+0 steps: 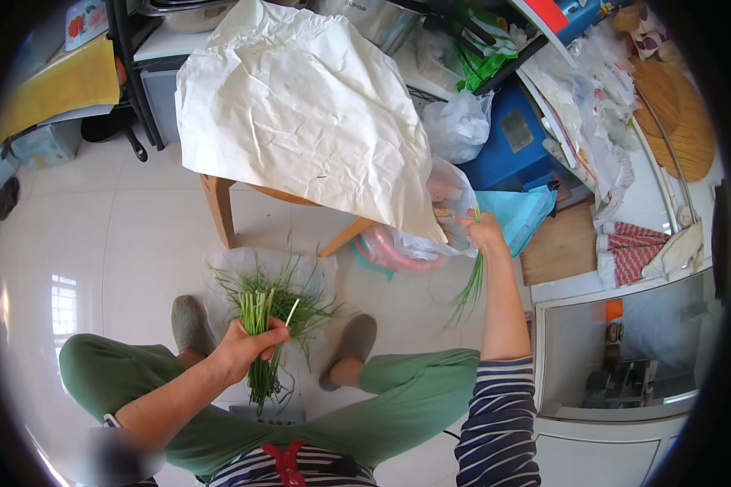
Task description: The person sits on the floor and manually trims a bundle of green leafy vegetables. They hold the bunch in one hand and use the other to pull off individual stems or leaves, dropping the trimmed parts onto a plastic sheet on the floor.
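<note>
My left hand (253,347) is closed around a thick bunch of long green leafy stalks (256,307), perhaps chives, pale cut ends upward. One white-tipped stalk sticks out by the thumb. Below and beyond this hand, more loose greens (292,292) lie on a clear plastic sheet (219,262) on the floor between my feet. Out to the right, my right hand (486,231) grips a thinner bundle of the same greens (472,286), its leaves hanging down. That hand is beside a translucent plastic bag (457,182) and the corner of a crumpled white paper sheet (304,103).
The paper covers a wooden stool (219,213) in front of me. Right of it stand a blue box (505,140), a light-blue bag (518,213) and a wooden board (557,249). A glass-fronted cabinet (621,353) is at my right. A black rack (137,79) stands at the left.
</note>
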### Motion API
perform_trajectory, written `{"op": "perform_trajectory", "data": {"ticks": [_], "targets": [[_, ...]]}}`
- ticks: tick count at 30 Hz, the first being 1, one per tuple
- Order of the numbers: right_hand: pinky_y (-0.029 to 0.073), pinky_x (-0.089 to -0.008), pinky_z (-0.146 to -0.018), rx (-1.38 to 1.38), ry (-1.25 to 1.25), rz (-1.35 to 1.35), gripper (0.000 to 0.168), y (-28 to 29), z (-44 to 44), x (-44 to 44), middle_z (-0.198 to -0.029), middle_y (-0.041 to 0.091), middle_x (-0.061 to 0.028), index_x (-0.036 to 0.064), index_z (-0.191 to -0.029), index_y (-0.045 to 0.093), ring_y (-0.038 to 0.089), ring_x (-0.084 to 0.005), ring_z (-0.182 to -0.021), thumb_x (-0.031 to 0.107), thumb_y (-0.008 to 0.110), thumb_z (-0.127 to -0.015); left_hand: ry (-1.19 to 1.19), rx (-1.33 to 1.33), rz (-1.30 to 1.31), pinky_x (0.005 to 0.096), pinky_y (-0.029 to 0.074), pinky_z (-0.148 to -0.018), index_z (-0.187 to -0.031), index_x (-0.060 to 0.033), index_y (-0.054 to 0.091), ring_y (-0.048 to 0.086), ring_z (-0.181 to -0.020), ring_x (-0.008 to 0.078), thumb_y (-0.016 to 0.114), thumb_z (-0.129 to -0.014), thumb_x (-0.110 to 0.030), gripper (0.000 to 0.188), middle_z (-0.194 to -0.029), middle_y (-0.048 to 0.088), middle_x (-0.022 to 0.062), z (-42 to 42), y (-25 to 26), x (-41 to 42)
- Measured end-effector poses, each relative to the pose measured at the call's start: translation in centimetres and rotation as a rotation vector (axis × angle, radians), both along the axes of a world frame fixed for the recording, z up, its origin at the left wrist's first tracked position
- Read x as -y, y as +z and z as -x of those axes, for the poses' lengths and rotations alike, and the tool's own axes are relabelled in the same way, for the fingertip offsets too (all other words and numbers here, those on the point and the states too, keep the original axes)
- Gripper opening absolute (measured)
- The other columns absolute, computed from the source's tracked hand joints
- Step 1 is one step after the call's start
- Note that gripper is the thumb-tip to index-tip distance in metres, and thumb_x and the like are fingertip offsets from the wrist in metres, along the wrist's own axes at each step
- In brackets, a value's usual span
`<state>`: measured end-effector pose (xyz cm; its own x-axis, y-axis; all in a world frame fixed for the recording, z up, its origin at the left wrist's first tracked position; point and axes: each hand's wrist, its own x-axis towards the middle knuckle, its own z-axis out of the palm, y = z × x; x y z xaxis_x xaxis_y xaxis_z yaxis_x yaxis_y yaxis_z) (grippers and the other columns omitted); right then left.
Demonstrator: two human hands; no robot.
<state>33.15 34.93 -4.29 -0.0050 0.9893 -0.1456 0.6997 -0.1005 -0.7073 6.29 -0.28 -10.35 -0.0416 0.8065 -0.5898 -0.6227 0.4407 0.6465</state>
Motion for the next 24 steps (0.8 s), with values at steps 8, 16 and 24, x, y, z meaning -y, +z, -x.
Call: {"op": "perform_trajectory", "data": {"ticks": [8,16,24], "targets": [[0.039,-0.0256,-0.052,-0.022,0.034,-0.027,0.026,-1.6,-1.6,-0.7,-0.072,0.057,-0.0069,0.004,-0.091,0.055,0.05,-0.0138,-0.059,0.009,0.063,-0.067,-0.014,0.028,0.013,0.0243,0.036,-0.051,-0.082,-0.0035,0.055,0.042,-0.051,0.0107,0.065,-0.074,-0.012,0.015,-0.079,0.057,0.0107,0.2,0.0,-0.1],[0.02,-0.0184,-0.033,-0.045,0.021,0.381,0.028,-0.2,0.4,-0.5,-0.077,0.053,-0.0045,0.004,-0.1,0.047,0.032,-0.0048,-0.043,0.016,0.057,-0.077,0.009,0.024,0.013,0.0236,0.035,-0.05,-0.082,-0.0034,0.055,0.042,-0.051,0.0105,0.064,-0.074,-0.012,0.015,-0.077,0.057,0.0096,0.1,-0.2,-0.1],[0.017,-0.0181,-0.033,-0.545,0.261,0.304,0.02,5.0,2.9,7.2,-0.069,0.048,0.0016,0.004,-0.086,0.054,0.026,-0.0012,-0.038,0.023,0.056,-0.082,0.036,0.063,-0.034,0.0203,0.032,-0.046,-0.084,-0.0017,0.057,0.041,-0.05,0.0078,0.063,-0.075,-0.011,0.015,-0.077,0.058,0.0075,-0.4,0.5,-0.5]]}}
